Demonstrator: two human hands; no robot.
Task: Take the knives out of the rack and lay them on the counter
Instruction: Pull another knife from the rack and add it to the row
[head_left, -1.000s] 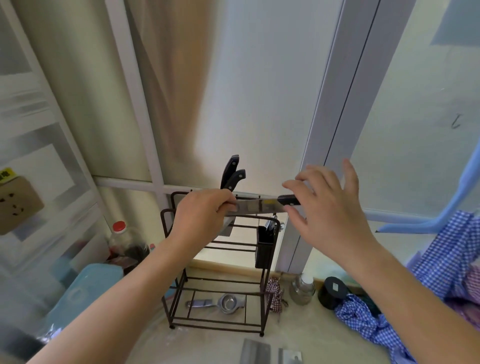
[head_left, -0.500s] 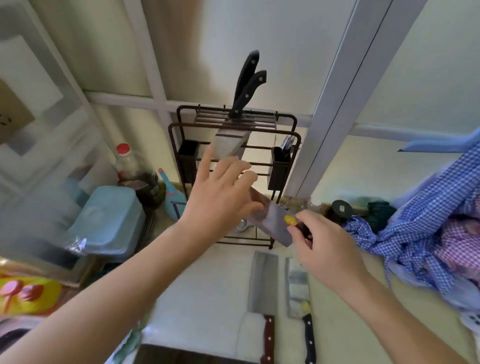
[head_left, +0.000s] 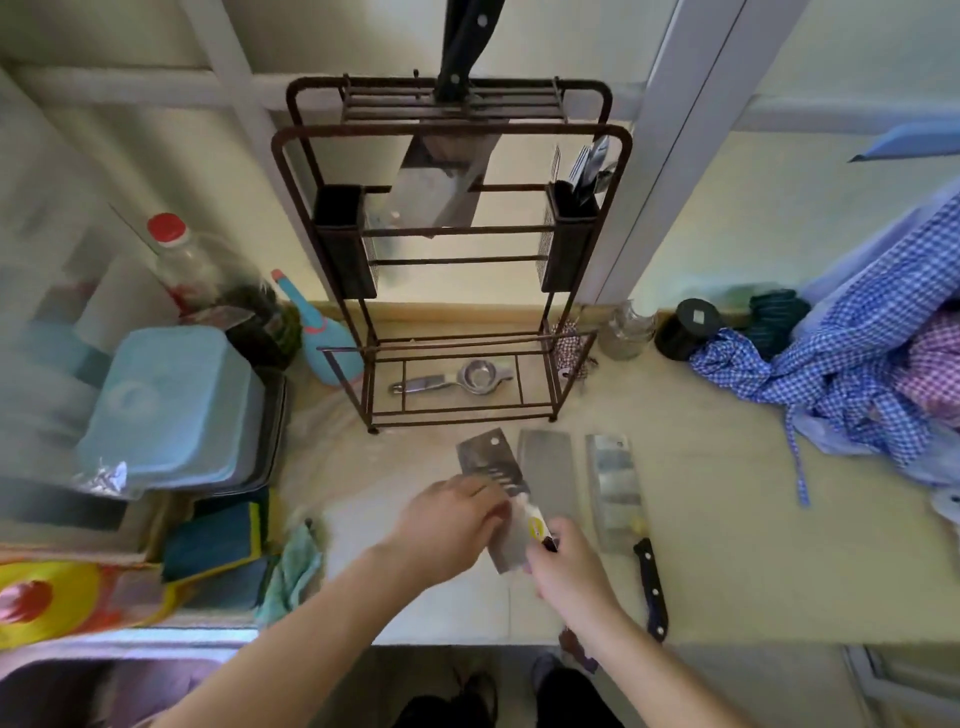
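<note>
Presently both hands, left hand and right hand, pinch a slotted cleaver low over the worktop, evidently aligning it left of two laid knives.

Rack stands on the counter directly beyond my hands, two knives in its top slots. A squeezer lies on its bottom shelf. Cleaver sits between my left hand and right hand. Just right of my right hand, two more cleavers lie side by side. Stacked containers left of my left hand; bundled cloth far right.
</note>
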